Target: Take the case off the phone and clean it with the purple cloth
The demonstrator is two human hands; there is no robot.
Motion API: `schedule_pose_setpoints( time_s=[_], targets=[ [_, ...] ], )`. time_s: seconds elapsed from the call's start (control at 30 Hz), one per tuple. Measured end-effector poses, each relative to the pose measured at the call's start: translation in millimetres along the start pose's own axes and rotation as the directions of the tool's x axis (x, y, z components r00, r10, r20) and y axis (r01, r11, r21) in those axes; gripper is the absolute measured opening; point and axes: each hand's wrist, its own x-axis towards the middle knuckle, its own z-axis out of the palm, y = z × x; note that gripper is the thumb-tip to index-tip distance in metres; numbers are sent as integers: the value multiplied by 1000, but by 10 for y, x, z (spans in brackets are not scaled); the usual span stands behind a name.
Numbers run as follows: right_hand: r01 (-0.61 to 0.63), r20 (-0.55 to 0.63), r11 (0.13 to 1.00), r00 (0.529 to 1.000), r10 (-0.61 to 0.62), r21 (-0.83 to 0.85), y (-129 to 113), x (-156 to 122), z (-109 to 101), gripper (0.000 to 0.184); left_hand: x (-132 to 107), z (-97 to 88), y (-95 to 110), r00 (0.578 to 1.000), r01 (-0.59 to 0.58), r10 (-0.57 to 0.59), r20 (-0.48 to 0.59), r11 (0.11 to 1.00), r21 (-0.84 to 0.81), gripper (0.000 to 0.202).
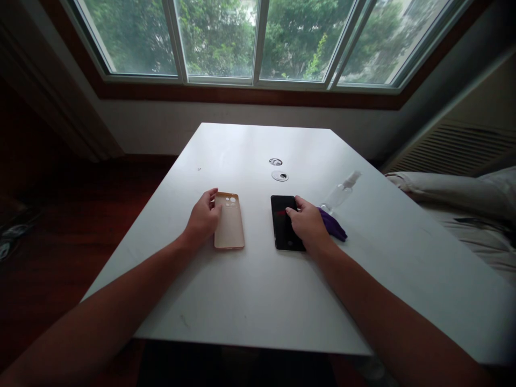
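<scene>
My left hand (205, 216) grips the left side of a tan phone case (229, 228), its thumb on the inner face and its fingers at the outer edge. The case's camera cutouts show near its far end. To the right, my right hand (309, 220) holds a black phone (284, 228) by its right side, thumb over the dark screen. A gap of bare table lies between phone and case. Just beyond my right hand are a purple cloth (332, 224) and a clear spray bottle (342, 192) lying on its side.
The white table (242, 301) has a hole with a ring (276, 162) and a round cover (279, 176) toward its far side. A window (258, 43) is behind it. Light-coloured bedding or fabric (451, 201) lies at the right, beyond the table edge.
</scene>
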Motion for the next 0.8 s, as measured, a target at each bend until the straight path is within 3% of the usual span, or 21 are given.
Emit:
schedule_pose_setpoints(
  time_s=[0.07, 0.13, 0.23, 0.33, 0.43, 0.63, 0.7, 0.8],
  targets=[
    [14, 2, 998, 1000, -14, -58, 13, 16, -1, 42, -36, -12, 41, 994, -106, 110, -5, 970, 221, 57],
    [24, -3, 994, 1000, -25, -108, 25, 33, 4, 49, -87, -16, 84, 976, -205, 214, 27, 879, 431, 57],
    [35, -6, 983, 999, -37, -178, 44, 54, 18, 60, -176, 8, 129, 942, -337, 269, 202, 750, 570, 54],
    [54, 9, 970, 999, -53, -239, 50, 52, 27, 64, -249, 45, 162, 886, -441, 204, 415, 645, 624, 62],
    [83, 24, 948, 997, -80, -307, 14, 14, 28, 65, -275, 51, 198, 850, -460, 89, 519, 604, 651, 73],
    [225, 71, 844, 973, -219, -487, -177, -136, 24, 64, -247, 12, 240, 835, -453, 35, 549, 612, 648, 77],
    [313, 140, 781, 949, -284, -541, -244, -197, 35, 59, -243, 12, 237, 836, -453, 40, 547, 614, 647, 77],
    [451, 302, 743, 891, -339, -495, -315, -287, 68, 55, -246, 22, 227, 840, -451, 52, 541, 620, 642, 77]
  ],
)
